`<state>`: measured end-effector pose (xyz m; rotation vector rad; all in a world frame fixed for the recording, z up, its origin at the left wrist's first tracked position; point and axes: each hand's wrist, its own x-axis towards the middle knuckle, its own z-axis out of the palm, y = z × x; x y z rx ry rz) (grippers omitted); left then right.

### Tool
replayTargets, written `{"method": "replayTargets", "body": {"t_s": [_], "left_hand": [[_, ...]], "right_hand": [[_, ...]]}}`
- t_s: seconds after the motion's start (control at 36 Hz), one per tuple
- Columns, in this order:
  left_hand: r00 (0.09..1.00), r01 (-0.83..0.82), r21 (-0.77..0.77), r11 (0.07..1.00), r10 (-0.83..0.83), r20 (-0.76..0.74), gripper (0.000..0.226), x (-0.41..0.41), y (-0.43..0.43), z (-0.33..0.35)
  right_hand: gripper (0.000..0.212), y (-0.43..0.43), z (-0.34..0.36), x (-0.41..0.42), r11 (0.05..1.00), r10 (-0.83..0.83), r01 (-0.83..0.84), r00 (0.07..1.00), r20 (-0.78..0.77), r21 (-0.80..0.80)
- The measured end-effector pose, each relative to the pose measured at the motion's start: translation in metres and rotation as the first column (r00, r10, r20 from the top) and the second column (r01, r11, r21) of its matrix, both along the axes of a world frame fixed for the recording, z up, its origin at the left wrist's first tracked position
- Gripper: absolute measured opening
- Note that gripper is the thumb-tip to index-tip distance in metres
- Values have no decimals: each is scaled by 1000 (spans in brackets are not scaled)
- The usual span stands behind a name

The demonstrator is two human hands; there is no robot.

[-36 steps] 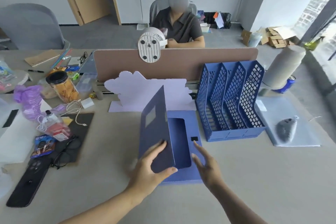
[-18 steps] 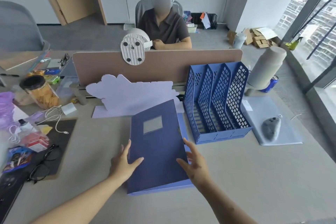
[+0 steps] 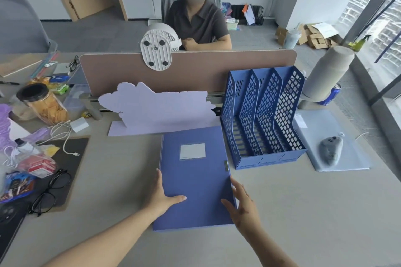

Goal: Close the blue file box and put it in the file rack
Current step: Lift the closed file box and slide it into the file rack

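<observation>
Your blue file box [image 3: 195,178] lies flat and closed near the worktop's [image 3: 303,212] front edge, so the first half looks done. Your left hand [image 3: 161,196] rests on its left edge, your right hand [image 3: 243,204] on its right edge, fingers spread, not clamped. It isn't yet lifted into the blue file rack [image 3: 265,115] just beside it, toward the back.
</observation>
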<state>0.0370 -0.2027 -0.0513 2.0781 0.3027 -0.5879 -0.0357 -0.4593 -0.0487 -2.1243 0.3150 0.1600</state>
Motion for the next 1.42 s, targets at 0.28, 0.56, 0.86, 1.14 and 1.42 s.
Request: {"method": "replayTargets", "body": {"t_s": [0.28,0.56,0.86,1.14,1.42], "left_hand": [[996,32,163,986,-46,80,133,-3,-14,-3],[994,40,247,968,-63,84,132,-3,-21,3],[993,102,387,917,-119,21,134,-1,-24,9],[937,350,411,842,-313,-155,154,35,-16,27],[933,358,464,810,-324,-155,157,35,-10,16]], "right_hand": [[74,-1,-12,-1,992,-64,76,992,-110,105],[78,-4,-16,4,988,-87,108,981,-175,113],[77,-2,-8,7,998,-53,57,980,-194,15],[95,-14,12,53,937,182,-254,942,-282,-242],[81,-8,11,66,801,222,-363,919,-327,-476]]}}
